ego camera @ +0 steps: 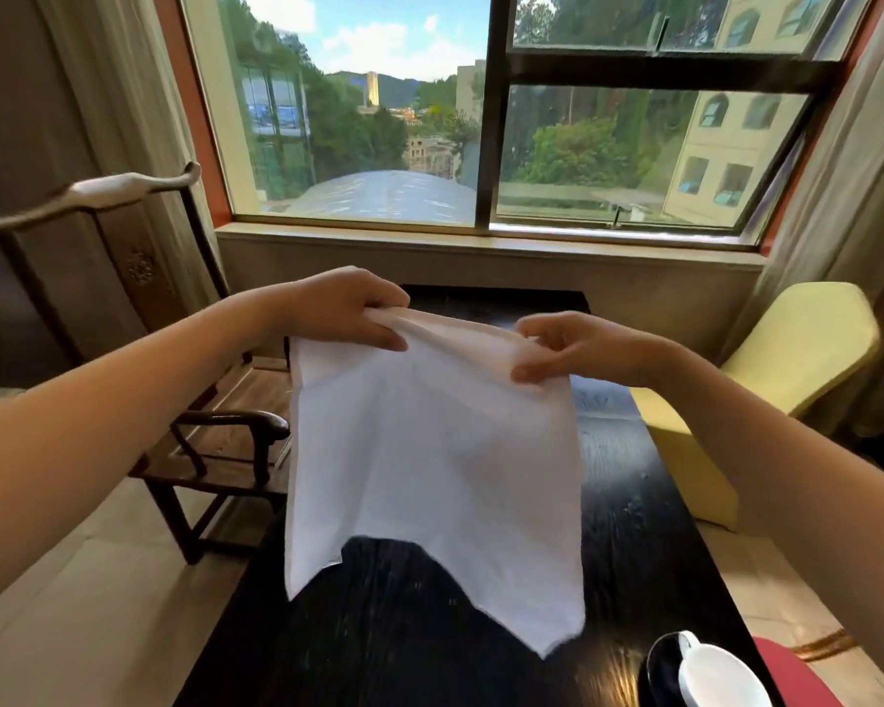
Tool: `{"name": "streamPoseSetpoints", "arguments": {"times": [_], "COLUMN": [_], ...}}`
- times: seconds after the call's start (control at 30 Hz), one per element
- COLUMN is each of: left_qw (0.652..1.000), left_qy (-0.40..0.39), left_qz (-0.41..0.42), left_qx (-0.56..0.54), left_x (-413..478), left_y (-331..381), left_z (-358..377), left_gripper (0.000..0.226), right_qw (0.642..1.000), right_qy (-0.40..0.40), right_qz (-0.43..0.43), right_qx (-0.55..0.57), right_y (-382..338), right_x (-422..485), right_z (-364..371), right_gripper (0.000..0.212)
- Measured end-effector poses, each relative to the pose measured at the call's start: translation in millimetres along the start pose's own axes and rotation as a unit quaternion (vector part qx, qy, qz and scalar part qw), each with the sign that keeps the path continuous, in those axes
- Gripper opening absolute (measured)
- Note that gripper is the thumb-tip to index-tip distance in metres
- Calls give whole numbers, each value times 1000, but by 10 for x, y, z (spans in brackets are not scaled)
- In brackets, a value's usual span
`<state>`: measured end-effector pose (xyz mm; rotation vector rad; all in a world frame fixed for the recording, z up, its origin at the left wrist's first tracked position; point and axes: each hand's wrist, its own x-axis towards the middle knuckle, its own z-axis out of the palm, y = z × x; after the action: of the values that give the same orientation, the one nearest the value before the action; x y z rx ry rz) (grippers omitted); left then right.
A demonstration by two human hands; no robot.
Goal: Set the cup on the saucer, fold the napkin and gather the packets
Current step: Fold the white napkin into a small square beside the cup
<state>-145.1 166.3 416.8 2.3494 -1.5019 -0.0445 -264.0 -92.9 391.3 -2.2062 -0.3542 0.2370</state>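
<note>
One napkin suspended over a table.
The left hand and right hand each pinch the top edge of this thin white cloth; the table is glossy and dark, with one smooth white cup at its near right.

My arms at the table: the left forearm fills the left side of the frame and the right forearm the right side, both uncovered up to the frame edge. My left hand and right hand are bare. The red cloth in the lower right corner may be my clothing.
</note>
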Motion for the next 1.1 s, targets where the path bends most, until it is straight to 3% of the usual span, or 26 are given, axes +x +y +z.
{"name": "streamPoseSetpoints", "arguments": {"times": [0.1,0.23,0.33,0.4,0.53,0.63,0.77,0.83,0.9,1.1], "left_qw": [999,993,972,961,945,954,948,943,940,938], "left_qy": [-25,-78,-152,-190,-214,-137,-5,53,109,172], "left_qz": [-21,-69,-145,-187,-246,-261,-301,-311,-300,-249], "left_qx": [-12,-63,-103,-71,1,57,104,110,120,169], "left_x": [-96,-238,-282,-260,-98,84,284,343,384,258], "left_y": [-61,-181,-362,-531,-883,-1050,-1194,-1196,-1153,-1018], "left_z": [-19,-24,59,171,406,488,408,319,240,385], "left_gripper": [31,39,34,30,20,5,3,6,13,22], "right_qw": [971,951,952,952,939,926,878,858,834,799], "right_qy": [-91,-179,-181,-164,-67,29,213,317,390,467], "right_qz": [120,173,203,224,272,280,311,284,238,151], "right_qx": [-186,-182,-136,-128,-198,-253,-296,-289,-308,-349], "right_y": [223,615,854,1014,1267,1327,1347,1301,1259,1471], "right_x": [-88,-207,-265,-233,-13,206,334,326,277,-28], "right_z": [22,107,43,-36,-132,-223,-487,-619,-688,-534], "right_gripper": [14,6,20,31,26,22,27,16,20,26]}}
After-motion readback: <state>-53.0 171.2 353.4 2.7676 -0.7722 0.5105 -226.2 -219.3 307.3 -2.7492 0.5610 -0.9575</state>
